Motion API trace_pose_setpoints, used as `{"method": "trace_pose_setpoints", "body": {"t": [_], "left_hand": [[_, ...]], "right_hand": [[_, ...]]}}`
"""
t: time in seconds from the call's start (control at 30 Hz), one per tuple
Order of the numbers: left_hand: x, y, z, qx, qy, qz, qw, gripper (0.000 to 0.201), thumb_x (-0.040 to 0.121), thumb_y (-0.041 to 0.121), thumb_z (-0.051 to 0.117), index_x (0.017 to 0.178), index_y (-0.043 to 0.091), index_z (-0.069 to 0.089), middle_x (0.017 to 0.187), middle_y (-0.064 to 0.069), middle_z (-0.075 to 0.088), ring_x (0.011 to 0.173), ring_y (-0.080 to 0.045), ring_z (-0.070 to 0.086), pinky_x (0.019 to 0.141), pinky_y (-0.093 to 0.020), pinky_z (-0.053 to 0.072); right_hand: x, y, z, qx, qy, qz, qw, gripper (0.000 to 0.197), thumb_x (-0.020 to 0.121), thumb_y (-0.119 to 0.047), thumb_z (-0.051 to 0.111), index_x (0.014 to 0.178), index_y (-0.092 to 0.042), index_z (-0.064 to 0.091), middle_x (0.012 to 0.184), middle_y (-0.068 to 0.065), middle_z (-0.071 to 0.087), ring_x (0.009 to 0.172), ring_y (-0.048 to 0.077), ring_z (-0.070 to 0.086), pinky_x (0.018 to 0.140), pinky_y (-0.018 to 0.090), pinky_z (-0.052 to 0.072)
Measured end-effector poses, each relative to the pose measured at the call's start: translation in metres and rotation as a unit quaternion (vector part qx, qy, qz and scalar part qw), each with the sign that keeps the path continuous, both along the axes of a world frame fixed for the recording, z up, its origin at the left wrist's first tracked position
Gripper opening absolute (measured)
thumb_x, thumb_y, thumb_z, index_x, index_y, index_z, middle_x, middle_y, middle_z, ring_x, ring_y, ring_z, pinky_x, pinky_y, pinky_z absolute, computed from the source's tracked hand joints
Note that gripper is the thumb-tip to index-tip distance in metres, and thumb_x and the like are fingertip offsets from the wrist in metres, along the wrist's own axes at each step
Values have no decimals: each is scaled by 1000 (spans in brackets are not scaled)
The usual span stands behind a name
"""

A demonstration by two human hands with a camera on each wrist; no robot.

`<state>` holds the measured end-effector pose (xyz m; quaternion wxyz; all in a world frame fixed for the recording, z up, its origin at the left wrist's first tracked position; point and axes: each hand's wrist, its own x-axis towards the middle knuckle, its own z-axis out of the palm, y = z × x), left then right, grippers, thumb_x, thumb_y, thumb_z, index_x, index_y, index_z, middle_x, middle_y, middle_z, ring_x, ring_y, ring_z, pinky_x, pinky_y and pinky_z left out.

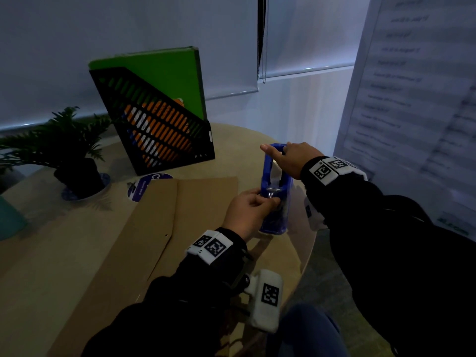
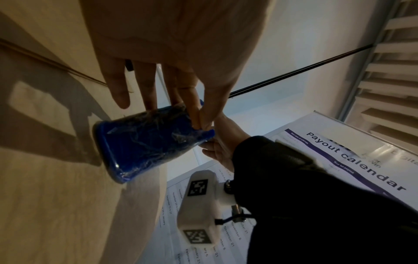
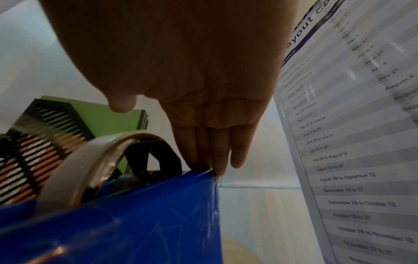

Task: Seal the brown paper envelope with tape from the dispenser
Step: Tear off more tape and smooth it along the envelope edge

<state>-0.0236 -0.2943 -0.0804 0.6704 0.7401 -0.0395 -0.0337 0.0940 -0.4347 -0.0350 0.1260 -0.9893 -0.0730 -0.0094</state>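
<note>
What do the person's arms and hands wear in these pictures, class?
Both arms are in black sleeves. Each wrist carries a white band printed with black square markers. Under each wrist hangs a white box-shaped camera with similar markers. The left hand and right hand are bare.

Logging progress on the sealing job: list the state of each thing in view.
brown paper envelope: flat on table, untaped
tape dispenser: upright, beside envelope
left hand: pinching at dispenser's cutter end
right hand: straight fingers pressing dispenser's far end
file holder: upright, holding folders
</note>
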Motion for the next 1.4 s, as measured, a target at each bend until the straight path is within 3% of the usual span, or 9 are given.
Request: {"method": "trace_pose_setpoints", "body": {"t": [0.13,0.27,0.57,0.7,0.87,1.0,1.13,1.33,1.4], "left_hand": [[0,0,-3,6,-14,5,1000,52,88,11,64,38,24,59,74,33,65,106,-38,62,89,-63,48],[0,-2,-3,17,-25,18,999,49,89,7,62,43,23,58,71,34,64,90,-20,64,95,-55,48],[-1,-2,-3,18,-29,39,999,28,89,8,63,61,6,60,102,23,58,102,-15,61,99,-44,48],[-1,-2,-2,30,-32,32,999,29,90,8,62,61,5,59,94,30,55,87,-3,60,94,-37,50],[5,1,-5,24,2,40,999,31,89,11,64,59,10,56,116,12,59,101,-22,63,92,-51,52],[4,4,0,63,-10,29,998,30,89,9,64,61,7,53,130,3,59,99,-17,62,87,-32,49],[3,6,8,94,-4,16,995,23,90,9,62,69,4,54,117,11,57,98,-18,60,82,-27,44],[-6,9,16,155,-7,-20,988,20,89,3,59,70,8,55,103,14,54,90,-6,55,76,-19,43],[-8,13,17,165,-4,-41,985,11,89,5,61,78,2,59,109,16,55,96,-7,56,82,-22,42]], "right_hand": [[0,-1,0,-1,-1,1,1000,70,81,-81,13,57,-22,43,63,6,53,58,18,51,66,31,40],[1,0,-2,-9,-6,-1,1000,75,79,-82,12,58,-19,46,64,7,54,58,19,52,65,31,41],[4,-1,-4,-11,-12,6,1000,73,78,-83,10,56,-20,40,61,7,50,56,19,51,64,31,41],[3,-1,-3,-9,-11,5,1000,69,80,-82,11,57,-23,38,62,6,50,56,18,50,65,31,41],[5,-2,-4,-13,-12,4,1000,78,80,-82,11,58,-16,46,62,7,52,59,21,52,65,31,39],[4,-1,-3,-10,-10,5,1000,73,82,-80,12,57,-19,44,64,6,51,58,18,50,66,31,39],[2,0,-3,-4,-6,2,1000,66,80,-81,13,57,-24,35,63,5,49,57,17,49,65,31,40],[0,-1,1,-10,4,0,1000,70,80,-81,11,60,-20,39,64,6,49,57,18,49,65,31,39],[2,0,1,-16,8,0,1000,76,78,-83,9,62,-17,44,67,7,51,59,19,51,65,31,40]]}}
